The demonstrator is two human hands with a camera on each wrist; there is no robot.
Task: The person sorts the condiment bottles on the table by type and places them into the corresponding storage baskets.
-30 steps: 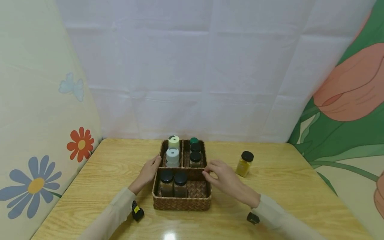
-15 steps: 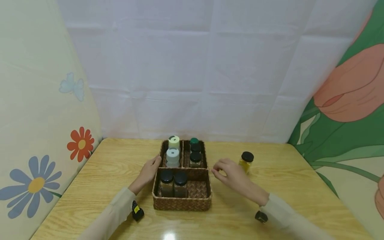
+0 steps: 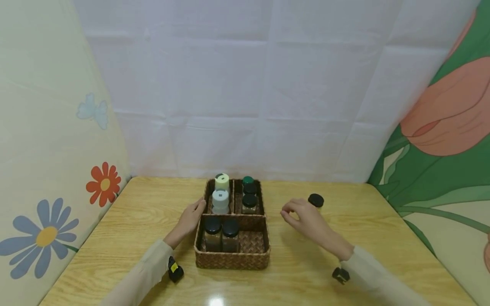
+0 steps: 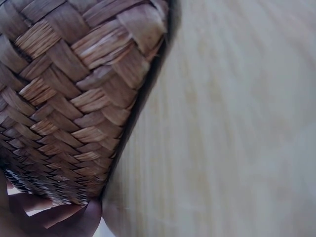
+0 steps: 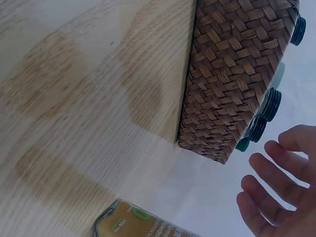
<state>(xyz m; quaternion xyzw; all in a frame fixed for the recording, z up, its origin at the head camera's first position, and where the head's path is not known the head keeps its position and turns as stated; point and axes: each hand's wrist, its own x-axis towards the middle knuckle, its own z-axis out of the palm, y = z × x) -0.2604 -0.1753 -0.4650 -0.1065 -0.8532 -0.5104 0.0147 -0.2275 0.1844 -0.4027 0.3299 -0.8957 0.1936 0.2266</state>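
Note:
A woven basket [image 3: 231, 261] with three compartments stands mid-table. My left hand [image 3: 189, 219] rests against its left side; in the left wrist view, the fingers [image 4: 91, 215] touch the woven wall low down. Two dark-lidded jars [image 3: 221, 236] stand at the left of the front compartment. My right hand [image 3: 306, 219] is in the air right of the basket, fingers loosely bent and holding nothing. Behind it shows the black lid [image 3: 316, 200] of a jar, its body hidden by the hand. In the right wrist view, this jar [image 5: 148, 224] has a yellow-brown label.
In the back left compartment are a pale yellow-capped bottle [image 3: 222, 181] and a white-capped bottle [image 3: 220, 199]. The back right one holds a green-lidded jar [image 3: 248, 180] and black-lidded jars [image 3: 249, 200]. A white cloth [image 3: 245, 93] hangs behind the wooden table [image 3: 160, 191].
My right hand has moved right, away from the basket's right rim, and now covers the body of the yellow jar in the head view. The left hand and basket have stayed put.

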